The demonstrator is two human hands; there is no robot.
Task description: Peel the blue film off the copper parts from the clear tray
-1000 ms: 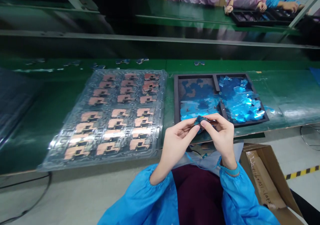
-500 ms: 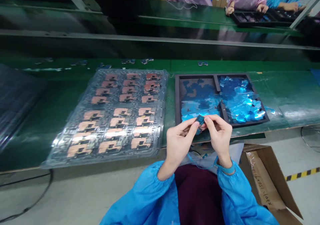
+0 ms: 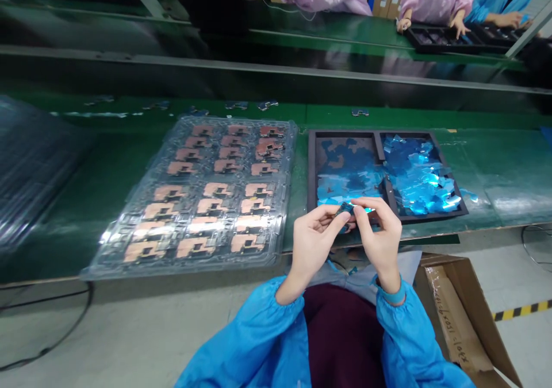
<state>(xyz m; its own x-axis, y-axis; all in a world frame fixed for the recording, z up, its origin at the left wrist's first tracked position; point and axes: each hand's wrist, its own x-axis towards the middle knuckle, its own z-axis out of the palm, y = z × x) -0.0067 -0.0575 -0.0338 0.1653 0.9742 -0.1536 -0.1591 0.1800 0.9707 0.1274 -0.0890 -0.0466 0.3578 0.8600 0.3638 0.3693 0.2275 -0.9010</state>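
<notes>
Pinching a small dark board (image 3: 344, 208) between thumb and fingers of the left hand (image 3: 315, 235). Meeting its right end with narrowed fingertips of the right hand (image 3: 382, 230); cannot tell whether gripping. Holding it between both hands, at the near side of the black tray (image 3: 312, 175), right of the clear tray (image 3: 290, 175).

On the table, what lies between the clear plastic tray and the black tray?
In the head view, a narrow strip of green tabletop lies between the clear plastic tray and the black tray.
</notes>
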